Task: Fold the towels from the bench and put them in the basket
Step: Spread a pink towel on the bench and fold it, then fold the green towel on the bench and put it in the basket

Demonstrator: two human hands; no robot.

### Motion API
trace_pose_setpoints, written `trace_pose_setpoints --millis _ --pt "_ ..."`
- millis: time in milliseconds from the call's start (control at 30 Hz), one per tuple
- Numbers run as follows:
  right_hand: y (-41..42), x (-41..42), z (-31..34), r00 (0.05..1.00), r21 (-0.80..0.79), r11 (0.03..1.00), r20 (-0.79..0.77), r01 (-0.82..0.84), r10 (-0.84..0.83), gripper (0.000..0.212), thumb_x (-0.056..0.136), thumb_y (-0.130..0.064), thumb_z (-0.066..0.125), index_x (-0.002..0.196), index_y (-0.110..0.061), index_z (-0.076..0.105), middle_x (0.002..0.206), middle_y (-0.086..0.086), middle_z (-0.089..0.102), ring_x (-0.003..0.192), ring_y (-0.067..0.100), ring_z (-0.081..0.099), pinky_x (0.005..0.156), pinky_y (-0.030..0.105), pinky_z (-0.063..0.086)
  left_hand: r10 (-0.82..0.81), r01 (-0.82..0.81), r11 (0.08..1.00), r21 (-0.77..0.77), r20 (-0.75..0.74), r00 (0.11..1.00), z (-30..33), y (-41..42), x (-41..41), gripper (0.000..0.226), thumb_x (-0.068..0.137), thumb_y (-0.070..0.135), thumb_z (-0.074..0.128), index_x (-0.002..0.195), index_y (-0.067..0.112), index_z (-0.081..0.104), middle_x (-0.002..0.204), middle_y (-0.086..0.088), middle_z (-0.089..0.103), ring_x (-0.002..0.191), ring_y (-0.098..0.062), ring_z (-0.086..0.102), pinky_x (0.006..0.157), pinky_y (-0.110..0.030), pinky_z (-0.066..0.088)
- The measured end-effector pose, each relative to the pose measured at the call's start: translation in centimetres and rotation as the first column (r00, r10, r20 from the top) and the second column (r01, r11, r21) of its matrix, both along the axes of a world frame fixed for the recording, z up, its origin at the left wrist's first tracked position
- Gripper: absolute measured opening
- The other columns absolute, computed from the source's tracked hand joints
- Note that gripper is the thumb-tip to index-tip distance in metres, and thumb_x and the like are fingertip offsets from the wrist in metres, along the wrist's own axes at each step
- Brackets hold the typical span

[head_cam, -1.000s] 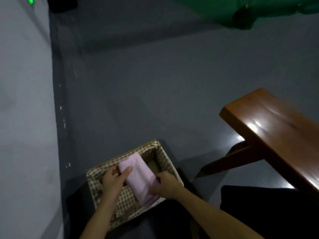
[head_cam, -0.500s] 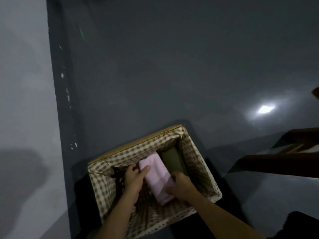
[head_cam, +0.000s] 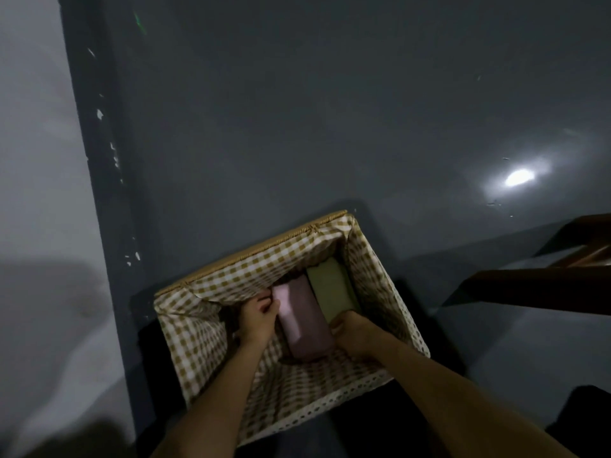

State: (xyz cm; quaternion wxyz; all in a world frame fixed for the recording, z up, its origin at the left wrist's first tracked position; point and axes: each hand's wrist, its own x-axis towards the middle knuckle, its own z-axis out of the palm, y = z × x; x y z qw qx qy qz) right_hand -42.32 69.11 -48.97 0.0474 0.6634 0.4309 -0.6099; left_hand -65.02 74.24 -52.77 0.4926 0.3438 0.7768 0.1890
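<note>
Basically, going L to R: grey wall, then the basket w/ checked lining on the dark floor. Left hand is down inside, fingers curled on the far-left corner of the folded pink towel, prob to steer it flat. Pink towel lies lengthwise mid-basket, touching the green towel on its right, packed side by side, likely to leave room on the left for more. Right hand grips the pink towel's near-right edge; fingertips hidden under it, so depth of hold unclear. Bench at far right, only its dark underside/leg showing. Placement looks nearly done; letting go is prob next.
</note>
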Motion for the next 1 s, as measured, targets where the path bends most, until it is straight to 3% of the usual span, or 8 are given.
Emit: trace_pose_setpoints --millis 133,333,433,533,633,767,900,1000 --pt "0.1 0.9 3.8 0.999 0.099 0.995 0.033 0.008 -0.011 0.022 0.089 -0.019 0.076 0.108 -0.008 0.077 0.112 0.011 0.076 0.108 0.025 0.069 0.098 0.036 0.055 -0.022 0.021 1.0 0.009 0.063 0.998 4.3 -1.2 0.3 0.019 0.096 -0.001 0.071 0.114 0.003 0.069 0.108 -0.015 0.073 0.106 -0.034 0.07 0.089 -0.036 0.056" --pt "-0.9 3.6 14.9 0.998 0.25 0.968 0.065 -0.035 0.02 0.031 0.094 -0.029 0.068 0.12 -0.016 0.075 0.124 0.003 0.074 0.118 0.021 0.067 0.099 0.029 0.053 -0.186 0.166 0.981 0.1 0.241 0.953 16.7 -2.2 4.7 0.006 0.102 0.008 0.065 0.103 0.006 0.071 0.093 -0.006 0.081 0.083 -0.027 0.075 0.061 -0.03 0.058" --pt "-2.6 6.8 22.5 0.992 0.389 0.917 0.118 -0.086 0.043 0.027 0.093 -0.024 0.069 0.118 -0.019 0.076 0.119 0.0 0.075 0.112 0.018 0.069 0.086 0.017 0.046 -0.279 0.221 0.953 0.206 0.32 0.905 24.0 -2.0 8.2 0.009 0.104 0.006 0.062 0.102 0.0 0.068 0.089 -0.007 0.081 0.071 -0.021 0.071 0.055 -0.024 0.053" --pt "-5.2 11.1 30.9 0.984 0.517 0.85 0.179 -0.102 0.009 0.02 0.094 -0.021 0.069 0.112 -0.016 0.077 0.109 0.003 0.077 0.103 0.018 0.07 0.08 0.021 0.046 -0.353 0.24 0.918 0.315 0.376 0.857 31.4 -2.2 12.5 0.011 0.104 0.009 0.061 0.1 0.003 0.069 0.089 -0.009 0.08 0.064 -0.015 0.07 0.053 -0.021 0.053" --pt "-8.9 16.0 37.9 0.97 0.626 0.777 0.224 -0.068 -0.096 0.02 0.095 -0.019 0.071 0.114 -0.014 0.076 0.109 0.001 0.078 0.101 0.014 0.071 0.085 0.021 0.05 -0.424 0.247 0.886 0.391 0.471 0.774 38.3 -3.7 17.5 0.011 0.105 0.011 0.06 0.101 0.005 0.069 0.095 -0.013 0.08 0.066 -0.016 0.07 0.055 -0.022 0.054" --pt "-16.4 22.5 45.3 0.919 0.716 0.696 0.308 -0.053 -0.246 0.016 0.094 -0.022 0.071 0.11 -0.023 0.076 0.093 -0.015 0.072 0.078 -0.006 0.063 0.072 0.009 0.045 -0.506 0.277 0.855 0.439 0.584 0.635 46.9 -8.4 25.1 0.012 0.105 0.014 0.059 0.098 0.013 0.068 0.095 -0.01 0.08 0.071 -0.019 0.071 0.063 -0.03 0.057" --pt "-26.0 27.9 49.9 0.793 0.776 0.63 0.408 -0.04 -0.452 0.015 0.093 -0.028 0.066 0.105 -0.027 0.075 0.098 -0.01 0.077 0.087 0.01 0.071 0.077 0.031 0.056 -0.592 0.362 0.805 0.47 0.668 0.451 53.5 -14.9 33.0 0.011 0.104 0.014 0.059 0.099 0.014 0.069 0.092 -0.009 0.078 0.071 -0.019 0.069 0.068 -0.033 0.053" --pt "-33.7 31.1 51.7 0.67 0.769 0.64 0.479 -0.008 -0.567 0.017 0.096 -0.027 0.064 0.107 -0.026 0.076 0.103 -0.008 0.078 0.091 0.014 0.071 0.077 0.029 0.054 -0.668 0.451 0.733 0.51 0.662 0.338 56.0 -20.1 38.9 0.01 0.103 0.012 0.059 0.099 0.013 0.069 0.089 -0.009 0.077 0.067 -0.018 0.068 0.062 -0.03 0.053"
